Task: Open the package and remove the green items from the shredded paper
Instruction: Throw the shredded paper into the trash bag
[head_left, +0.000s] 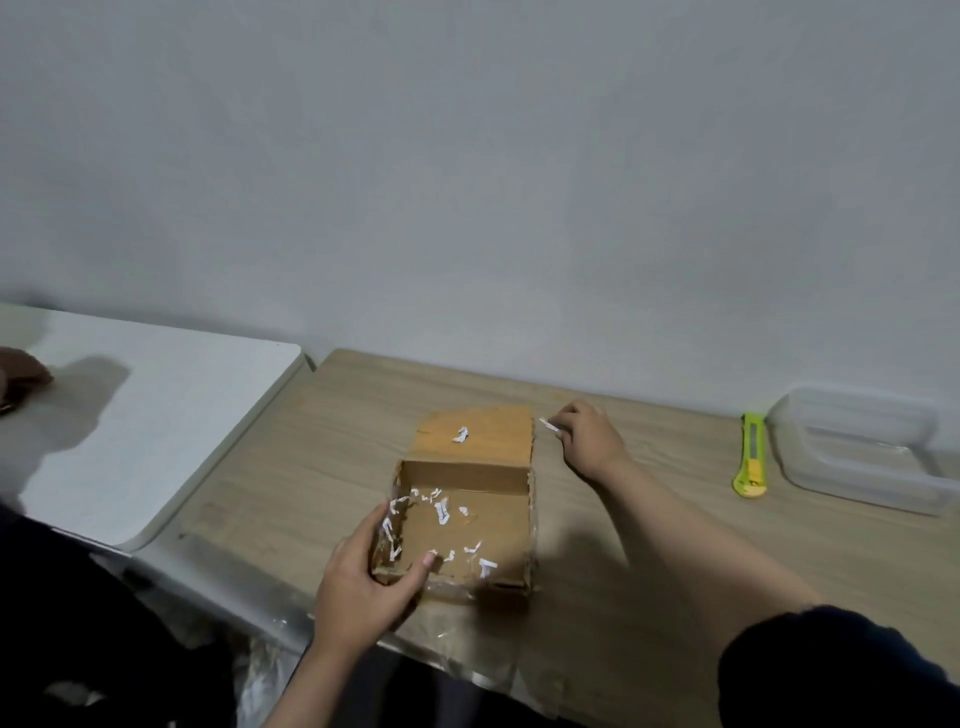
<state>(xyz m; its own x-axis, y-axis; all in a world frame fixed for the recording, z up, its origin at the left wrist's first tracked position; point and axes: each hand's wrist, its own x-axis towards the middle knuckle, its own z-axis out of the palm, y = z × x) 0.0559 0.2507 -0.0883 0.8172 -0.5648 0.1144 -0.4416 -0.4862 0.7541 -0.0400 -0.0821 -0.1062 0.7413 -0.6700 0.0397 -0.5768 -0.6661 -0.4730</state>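
Sitting at the far left edge of the white counter is a brown thing, cut off by the frame and too dim to name. On the wooden counter beside it, near the front edge, the left hand grips the near left corner of the open box, fingers over the left wall and thumb hooked over the front wall. Its flap lies flat toward the back edge with one scrap on it, and only a few shreds dot the bare cardboard floor; no green items show inside, so the emptying looks nearly done. Just right of the flap, the right hand pinches a white shred between curled fingers, near the back edge. To finish well, I would keep the left hand steady on the box so it cannot slide, put that shred back with the rest, and sweep the corners for anything missed. Toward the right edge lie a green-yellow knife and, beside it, a clear tub, which appears to hold nothing green.
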